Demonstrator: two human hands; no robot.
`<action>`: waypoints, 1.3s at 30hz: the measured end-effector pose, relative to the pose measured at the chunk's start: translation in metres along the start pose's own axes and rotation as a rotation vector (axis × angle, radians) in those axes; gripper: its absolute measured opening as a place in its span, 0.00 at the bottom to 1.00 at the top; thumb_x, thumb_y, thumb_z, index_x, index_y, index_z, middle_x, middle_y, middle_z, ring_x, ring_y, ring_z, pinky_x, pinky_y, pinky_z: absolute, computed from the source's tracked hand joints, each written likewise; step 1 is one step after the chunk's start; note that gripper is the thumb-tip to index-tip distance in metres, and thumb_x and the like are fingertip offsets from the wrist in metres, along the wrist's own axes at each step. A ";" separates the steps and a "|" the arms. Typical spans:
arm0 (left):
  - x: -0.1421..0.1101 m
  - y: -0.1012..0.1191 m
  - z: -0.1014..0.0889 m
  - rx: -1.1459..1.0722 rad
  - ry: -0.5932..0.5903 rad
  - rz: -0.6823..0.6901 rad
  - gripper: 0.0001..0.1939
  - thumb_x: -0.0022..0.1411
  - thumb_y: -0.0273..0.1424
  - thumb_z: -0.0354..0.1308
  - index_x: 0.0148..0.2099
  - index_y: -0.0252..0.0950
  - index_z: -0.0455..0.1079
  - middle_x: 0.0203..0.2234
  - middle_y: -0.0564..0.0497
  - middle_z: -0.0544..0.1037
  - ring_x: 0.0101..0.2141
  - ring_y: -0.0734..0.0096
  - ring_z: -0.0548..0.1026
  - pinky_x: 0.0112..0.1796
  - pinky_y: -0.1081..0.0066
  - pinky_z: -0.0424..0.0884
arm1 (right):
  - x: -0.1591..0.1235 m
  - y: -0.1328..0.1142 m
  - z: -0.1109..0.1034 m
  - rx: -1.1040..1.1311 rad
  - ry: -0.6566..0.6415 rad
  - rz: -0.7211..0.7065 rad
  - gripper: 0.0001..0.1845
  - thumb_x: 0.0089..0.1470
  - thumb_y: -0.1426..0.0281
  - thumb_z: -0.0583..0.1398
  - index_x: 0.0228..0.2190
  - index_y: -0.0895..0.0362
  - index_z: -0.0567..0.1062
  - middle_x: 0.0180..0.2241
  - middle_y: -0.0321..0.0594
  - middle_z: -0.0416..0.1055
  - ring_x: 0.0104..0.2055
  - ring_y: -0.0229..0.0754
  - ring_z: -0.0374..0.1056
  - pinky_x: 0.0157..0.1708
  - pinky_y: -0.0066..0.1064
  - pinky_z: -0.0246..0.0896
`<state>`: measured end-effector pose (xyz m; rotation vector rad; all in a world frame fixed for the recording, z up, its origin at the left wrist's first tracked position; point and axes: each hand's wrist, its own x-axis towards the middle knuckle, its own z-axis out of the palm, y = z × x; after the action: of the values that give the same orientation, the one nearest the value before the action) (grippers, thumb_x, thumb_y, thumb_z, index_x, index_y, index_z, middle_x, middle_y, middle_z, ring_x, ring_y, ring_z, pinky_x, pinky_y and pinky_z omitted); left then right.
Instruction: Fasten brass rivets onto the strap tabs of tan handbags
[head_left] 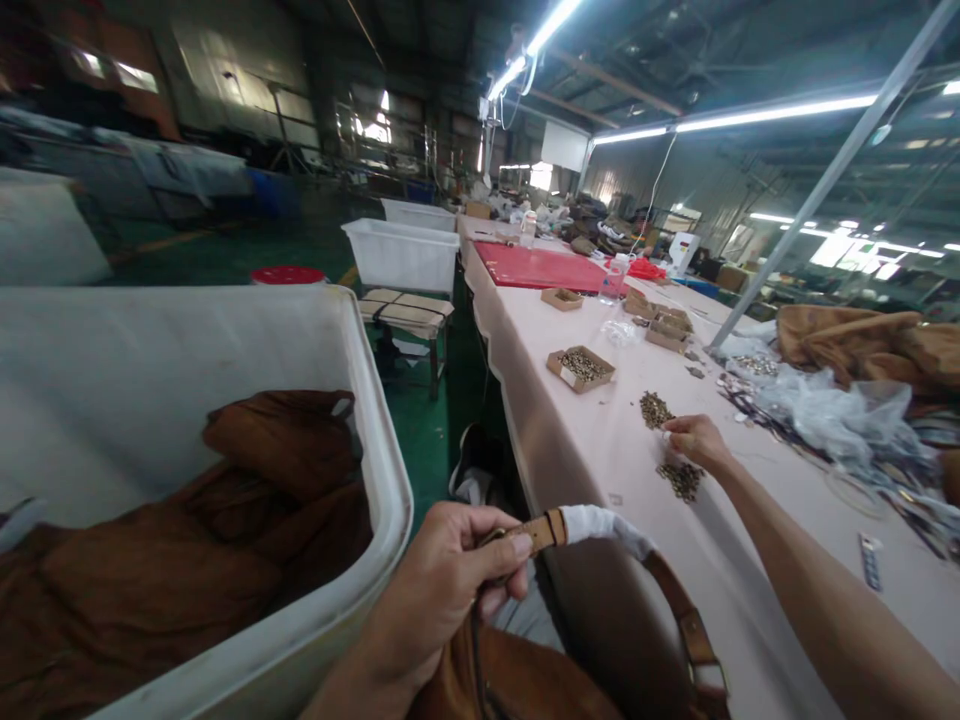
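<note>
- The bag (pixel 540 672) lies below the left hand (pixel 463 572), whose fingers clasp its strap (pixel 545 532).
- The right hand (pixel 697 442) curls between stud piles (pixel 682 484) on the table (pixel 559 435); its grip cannot be told.
- Beyond sits a box (pixel 556 368).

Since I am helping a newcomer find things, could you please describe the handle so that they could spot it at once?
Start at the long pale table and look beside its near part, to the person's left hand. That hand holds the handle, a curved brown strap above the brown bag. White wrapping around its middle sets it apart from the bag.
</note>
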<state>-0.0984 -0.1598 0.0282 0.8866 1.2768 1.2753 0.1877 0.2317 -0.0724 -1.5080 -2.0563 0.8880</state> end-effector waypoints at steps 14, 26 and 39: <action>0.010 -0.015 -0.009 -0.033 0.020 -0.030 0.20 0.59 0.43 0.66 0.31 0.28 0.76 0.20 0.45 0.76 0.16 0.80 0.61 0.19 0.77 0.49 | 0.049 0.012 0.033 -0.249 -0.086 0.134 0.14 0.65 0.62 0.64 0.41 0.62 0.77 0.37 0.39 0.76 0.34 0.38 0.73 0.32 0.30 0.72; 0.009 -0.024 -0.010 -0.026 0.040 -0.008 0.18 0.60 0.40 0.64 0.33 0.26 0.76 0.24 0.43 0.77 0.16 0.81 0.63 0.20 0.78 0.52 | 0.035 -0.012 0.031 -0.465 -0.044 0.077 0.13 0.65 0.62 0.63 0.41 0.60 0.78 0.40 0.40 0.76 0.38 0.41 0.74 0.38 0.34 0.73; -0.009 -0.043 -0.006 -0.134 0.187 -0.003 0.15 0.49 0.32 0.70 0.36 0.26 0.77 0.16 0.51 0.71 0.15 0.77 0.65 0.18 0.77 0.57 | -0.041 -0.053 0.045 -0.579 -0.095 -0.314 0.08 0.59 0.74 0.58 0.29 0.58 0.74 0.27 0.44 0.73 0.30 0.45 0.69 0.31 0.34 0.57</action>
<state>-0.0956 -0.1758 -0.0129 0.6826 1.3192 1.4505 0.1346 0.1711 -0.0643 -1.3494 -2.6761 0.2530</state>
